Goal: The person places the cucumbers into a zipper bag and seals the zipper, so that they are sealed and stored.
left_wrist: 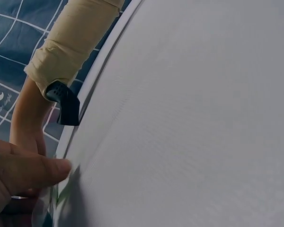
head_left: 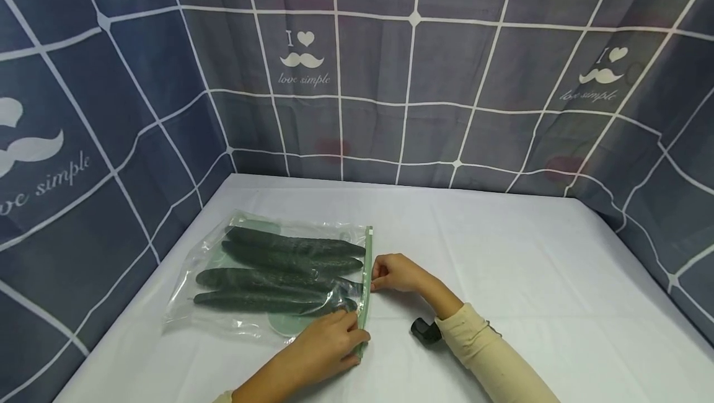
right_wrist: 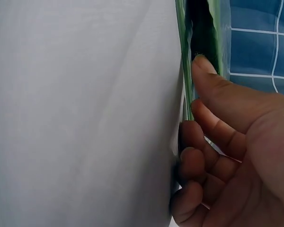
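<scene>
A clear zip bag [head_left: 184,285] with a green strip [head_left: 369,245] along its right end lies flat at the left of the table. Inside it rest several long dark green cucumbers [head_left: 284,262], side by side. My left hand [head_left: 323,342] is over the near right corner, its thumb and fingers pinching the strip's near end. Farther up the same strip, my right hand [head_left: 403,274] grips the edge between thumb and index finger. The right wrist view shows the strip's lips [right_wrist: 183,61] parted beside the thumb, the other fingers curled below. Part of the left hand's grip is hidden in its wrist view.
A white cloth [head_left: 502,266] covers the table, which extends to the right of the bag. Dark checked curtains [head_left: 368,62] enclose the back and both sides. A black wrist camera [head_left: 425,332] sits on the right wrist, close above the cloth.
</scene>
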Tool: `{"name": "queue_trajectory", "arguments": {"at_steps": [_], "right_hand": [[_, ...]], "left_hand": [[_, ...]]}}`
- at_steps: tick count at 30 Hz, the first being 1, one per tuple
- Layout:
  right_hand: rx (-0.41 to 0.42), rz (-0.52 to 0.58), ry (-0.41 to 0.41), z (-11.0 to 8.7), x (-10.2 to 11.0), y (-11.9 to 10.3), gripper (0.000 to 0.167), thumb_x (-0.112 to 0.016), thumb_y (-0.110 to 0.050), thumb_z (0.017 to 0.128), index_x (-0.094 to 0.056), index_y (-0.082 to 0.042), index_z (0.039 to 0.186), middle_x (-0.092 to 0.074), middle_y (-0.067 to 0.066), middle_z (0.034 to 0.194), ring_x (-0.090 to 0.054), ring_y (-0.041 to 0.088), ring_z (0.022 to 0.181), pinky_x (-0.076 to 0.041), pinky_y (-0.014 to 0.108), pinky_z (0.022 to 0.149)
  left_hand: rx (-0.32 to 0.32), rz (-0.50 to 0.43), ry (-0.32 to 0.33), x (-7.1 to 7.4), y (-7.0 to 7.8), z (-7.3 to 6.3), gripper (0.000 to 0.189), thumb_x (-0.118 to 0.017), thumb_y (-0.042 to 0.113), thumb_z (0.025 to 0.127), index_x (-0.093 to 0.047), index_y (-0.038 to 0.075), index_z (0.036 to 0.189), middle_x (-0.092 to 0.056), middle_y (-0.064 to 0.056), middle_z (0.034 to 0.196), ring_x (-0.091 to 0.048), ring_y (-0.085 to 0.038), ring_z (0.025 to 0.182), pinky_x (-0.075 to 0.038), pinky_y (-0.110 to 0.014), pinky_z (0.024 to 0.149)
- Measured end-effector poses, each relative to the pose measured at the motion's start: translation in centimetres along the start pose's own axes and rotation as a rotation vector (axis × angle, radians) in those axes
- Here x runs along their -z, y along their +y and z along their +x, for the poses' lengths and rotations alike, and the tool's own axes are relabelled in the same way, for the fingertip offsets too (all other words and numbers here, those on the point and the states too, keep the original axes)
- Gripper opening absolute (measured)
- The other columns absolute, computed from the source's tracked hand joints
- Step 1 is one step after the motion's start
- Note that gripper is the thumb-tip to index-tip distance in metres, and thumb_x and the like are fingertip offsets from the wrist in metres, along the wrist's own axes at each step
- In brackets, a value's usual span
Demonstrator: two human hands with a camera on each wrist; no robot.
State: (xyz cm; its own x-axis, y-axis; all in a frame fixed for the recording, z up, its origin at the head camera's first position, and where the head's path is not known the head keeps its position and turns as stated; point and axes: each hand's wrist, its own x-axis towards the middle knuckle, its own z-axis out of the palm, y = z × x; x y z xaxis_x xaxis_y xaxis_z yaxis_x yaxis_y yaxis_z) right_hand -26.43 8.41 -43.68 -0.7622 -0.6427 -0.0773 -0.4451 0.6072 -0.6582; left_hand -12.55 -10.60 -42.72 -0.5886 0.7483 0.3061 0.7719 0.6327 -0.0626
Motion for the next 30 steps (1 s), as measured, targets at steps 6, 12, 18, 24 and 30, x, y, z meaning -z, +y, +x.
{"name": "queue_trajectory", "arguments": {"at_steps": [6, 12, 18, 24, 30], "right_hand": [[0.006, -0.067, 0.008, 0.1, -0.3, -0.4, 0.019, -0.074, -0.021, 0.075, -0.058, -0.011, 0.074, -0.052, -0.007, 0.061, -0.043, 0.005, 0.055, -0.036, 0.018, 0.051], [-0.030, -0.213, 0.044, 0.4, -0.8, -0.5, 0.020, -0.070, -0.027, 0.078, -0.056, -0.015, 0.071, -0.050, -0.008, 0.061, -0.042, 0.007, 0.056, -0.033, 0.022, 0.049], [0.061, -0.106, 0.036, 0.3, 0.0, 0.0, 0.021, -0.070, -0.028, 0.078, -0.056, -0.014, 0.073, -0.054, -0.008, 0.061, -0.045, 0.006, 0.056, -0.038, 0.022, 0.051], [-0.076, 0.070, 0.056, 1.1, 1.7, 1.5, 0.014, -0.067, -0.017, 0.081, -0.058, -0.007, 0.084, -0.060, -0.001, 0.074, -0.053, 0.009, 0.062, -0.045, 0.023, 0.056], [-0.174, 0.244, 0.175, 3.6, 2.6, 2.5, 0.020, -0.059, -0.010, 0.087, -0.054, -0.001, 0.104, -0.059, 0.013, 0.091, -0.057, 0.015, 0.063, -0.049, 0.026, 0.056]], "left_hand": [[-0.052, 0.008, 0.125, -0.4, -0.1, 0.1, 0.008, -0.073, 0.022, 0.074, -0.065, 0.019, 0.073, -0.052, 0.009, 0.071, -0.050, -0.001, 0.064, -0.043, -0.015, 0.057], [-0.076, -0.029, 0.154, -0.7, -0.4, 0.1, 0.009, -0.075, 0.020, 0.072, -0.066, 0.019, 0.073, -0.052, 0.009, 0.071, -0.050, 0.000, 0.063, -0.042, -0.013, 0.057], [-0.090, -0.151, 0.143, -0.6, -1.0, 0.2, 0.011, -0.074, 0.026, 0.074, -0.067, 0.019, 0.080, -0.051, 0.010, 0.075, -0.047, 0.003, 0.065, -0.040, -0.007, 0.061], [0.029, -0.279, 0.072, 1.1, -4.0, 1.9, 0.031, -0.067, 0.039, 0.079, -0.069, 0.014, 0.097, -0.055, 0.006, 0.084, -0.046, 0.001, 0.067, -0.040, -0.010, 0.059], [0.276, -0.265, -0.009, 1.4, -10.0, 6.9, 0.028, -0.061, 0.022, 0.087, -0.064, 0.008, 0.111, -0.059, -0.006, 0.099, -0.059, -0.018, 0.084, -0.050, -0.033, 0.072]]}}
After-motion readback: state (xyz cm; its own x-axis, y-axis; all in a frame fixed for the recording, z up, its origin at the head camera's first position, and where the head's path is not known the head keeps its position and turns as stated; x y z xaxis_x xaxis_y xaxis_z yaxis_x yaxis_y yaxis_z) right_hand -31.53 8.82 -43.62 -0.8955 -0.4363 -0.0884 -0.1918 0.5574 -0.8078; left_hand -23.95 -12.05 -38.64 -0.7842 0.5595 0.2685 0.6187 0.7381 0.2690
